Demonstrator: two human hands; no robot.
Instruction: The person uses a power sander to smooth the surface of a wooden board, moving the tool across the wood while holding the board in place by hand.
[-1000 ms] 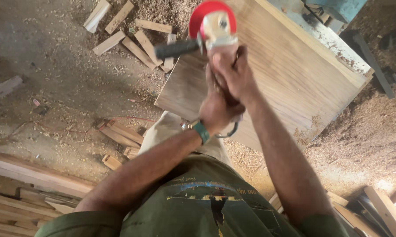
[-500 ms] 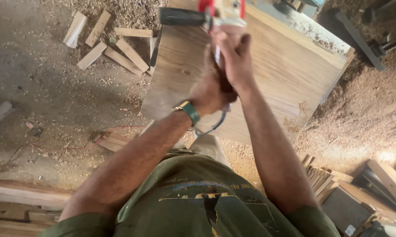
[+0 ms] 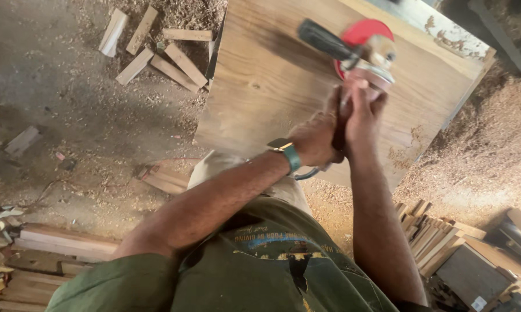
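- Currently both hands clamp one tool: left hand [image 3: 315, 141] and right hand [image 3: 361, 112] wrapped tight on angle grinder [image 3: 361, 49] body.
- Grinder's red disc sits near wood panel [image 3: 272, 86] far right corner.
- Panel looks mostly smooth; sawdust [image 3: 402, 156] at near right edge, so sanding seems partway.

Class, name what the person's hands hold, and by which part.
Both hands, left hand and right hand, grip the body of a red-disc angle grinder, not its black side handle.

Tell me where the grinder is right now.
In the head view, upper right: the grinder sits over the wooden panel, gripped by the left hand and right hand.
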